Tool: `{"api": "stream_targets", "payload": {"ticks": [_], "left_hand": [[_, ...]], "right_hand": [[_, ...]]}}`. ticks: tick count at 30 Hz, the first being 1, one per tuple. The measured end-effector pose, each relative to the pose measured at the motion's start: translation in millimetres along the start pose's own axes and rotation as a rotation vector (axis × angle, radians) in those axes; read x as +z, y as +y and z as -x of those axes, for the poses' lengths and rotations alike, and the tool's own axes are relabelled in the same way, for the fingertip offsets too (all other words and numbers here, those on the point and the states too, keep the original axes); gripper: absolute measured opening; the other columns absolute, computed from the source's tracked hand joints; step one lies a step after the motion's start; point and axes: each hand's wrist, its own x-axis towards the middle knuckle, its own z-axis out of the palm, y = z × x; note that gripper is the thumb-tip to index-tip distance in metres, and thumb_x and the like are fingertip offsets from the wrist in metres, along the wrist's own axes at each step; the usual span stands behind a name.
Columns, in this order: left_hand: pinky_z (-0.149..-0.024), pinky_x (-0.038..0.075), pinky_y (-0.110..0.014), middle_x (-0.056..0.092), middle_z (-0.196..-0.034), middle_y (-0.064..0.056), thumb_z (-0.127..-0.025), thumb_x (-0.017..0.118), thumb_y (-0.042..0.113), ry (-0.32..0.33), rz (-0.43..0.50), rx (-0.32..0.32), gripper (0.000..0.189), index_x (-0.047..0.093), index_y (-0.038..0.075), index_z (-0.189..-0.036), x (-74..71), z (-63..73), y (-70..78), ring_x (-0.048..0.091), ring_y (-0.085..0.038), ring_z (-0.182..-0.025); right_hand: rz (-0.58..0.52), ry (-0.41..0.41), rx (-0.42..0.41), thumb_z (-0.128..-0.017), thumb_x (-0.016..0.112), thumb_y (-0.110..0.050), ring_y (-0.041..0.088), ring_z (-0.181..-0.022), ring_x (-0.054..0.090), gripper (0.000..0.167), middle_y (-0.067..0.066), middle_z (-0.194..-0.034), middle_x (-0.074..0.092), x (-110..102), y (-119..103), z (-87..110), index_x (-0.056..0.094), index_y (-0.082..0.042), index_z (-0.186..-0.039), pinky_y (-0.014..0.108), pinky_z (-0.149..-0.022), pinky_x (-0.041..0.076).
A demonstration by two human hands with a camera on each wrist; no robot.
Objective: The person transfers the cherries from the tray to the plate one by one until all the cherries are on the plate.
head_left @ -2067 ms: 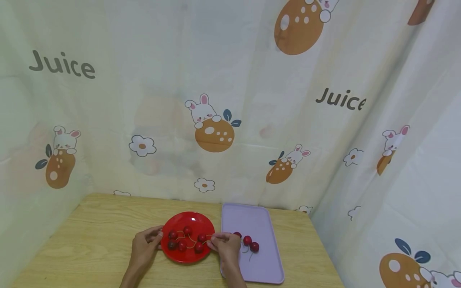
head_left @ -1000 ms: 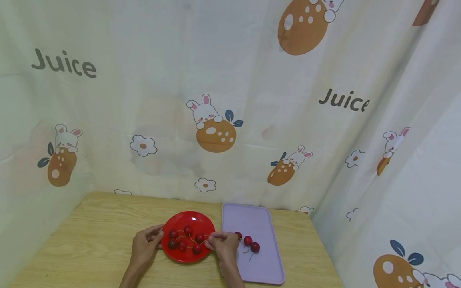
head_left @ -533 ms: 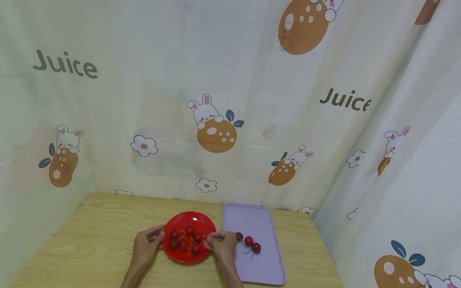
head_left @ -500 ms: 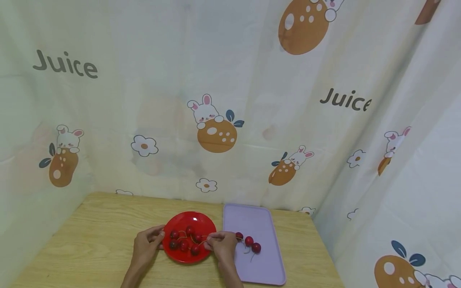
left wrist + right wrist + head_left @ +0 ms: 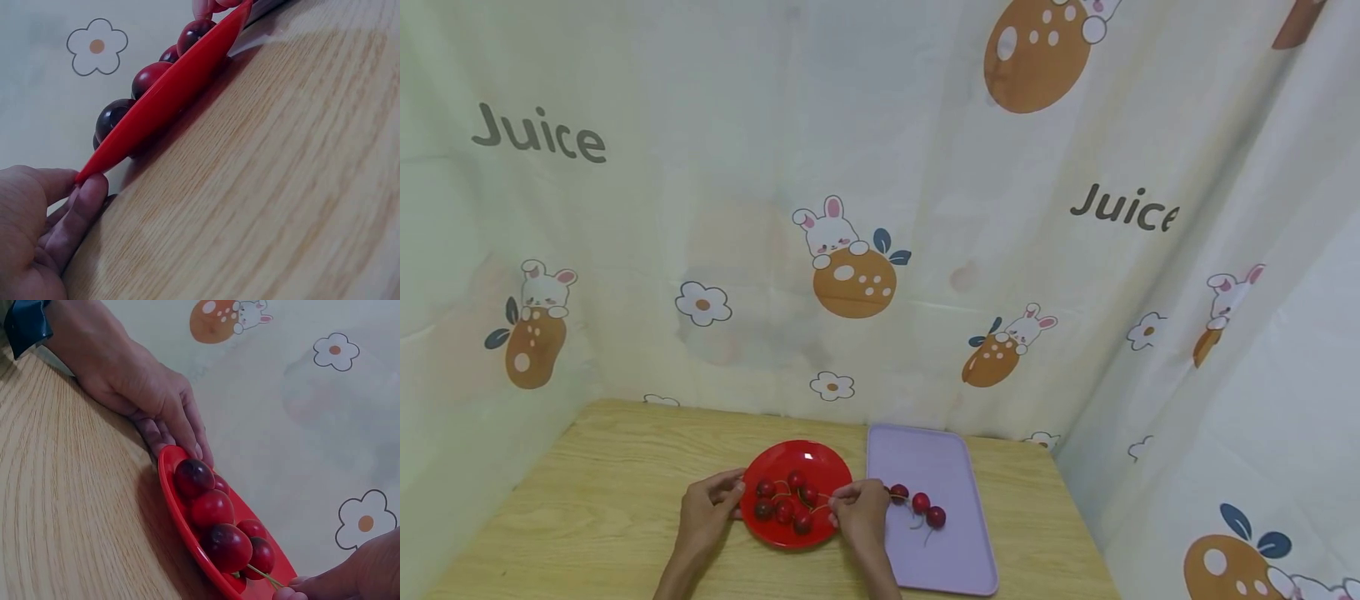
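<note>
Forearms (image 5: pixel 880 577) enter at the near edge of the head view, and we note a dark blue band (image 5: pixel 28 325) on the left one. We find the left hand (image 5: pixel 704 512) grasping the left rim of the red plate (image 5: pixel 790 461), thumb above and fingers below. We find the right hand (image 5: pixel 861 510) at the opposite rim, pinching a green stem (image 5: pixel 264 574) between thumb and fingertips.

We locate the plate on the wood table (image 5: pixel 602 475), between the two hands. We count six cherries (image 5: pixel 784 511) grouped in it, stems crossing. To the right, just beside the plate, we see the purple tray (image 5: pixel 925 571). On it we count four more cherries (image 5: pixel 921 502) in a slanting row, one partly hidden by the right hand. Beyond the table we see a cream curtain (image 5: pixel 730 167) printed with rabbits, fruit, flowers and "Juice".
</note>
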Motion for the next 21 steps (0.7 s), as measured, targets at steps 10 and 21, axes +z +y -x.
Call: {"api": "stream_targets", "payload": {"ticks": [10, 21], "left_hand": [[-0.07, 0.071, -0.029, 0.076, -0.122, -0.022, -0.105, 0.07, 0.002, -0.003, -0.009, 0.005, 0.031, 0.074, 0.001, -0.136, 1.1, -0.2, 0.5, 0.076, -0.011, -0.086], [-0.071, 0.072, -0.029, 0.075, -0.123, -0.023, -0.106, 0.069, 0.003, -0.006, -0.02, -0.003, 0.032, 0.073, 0.0, -0.138, -0.1, 1.2, 0.2, 0.075, -0.01, -0.087]], "right_hand": [[0.024, 0.026, 0.002, -0.084, 0.077, 0.017, 0.01, -0.05, 0.064, 0.012, 0.007, -0.064, 0.071, -6.3, -3.4, 2.3, 0.077, 0.005, -0.08, 0.019, -0.047, 0.058], [0.104, 0.149, -0.055, -0.081, 0.083, 0.009, 0.008, -0.061, 0.063, 0.009, 0.008, -0.071, 0.074, -25.8, -10.4, 9.3, 0.082, 0.005, -0.089, 0.017, -0.053, 0.055]]}}
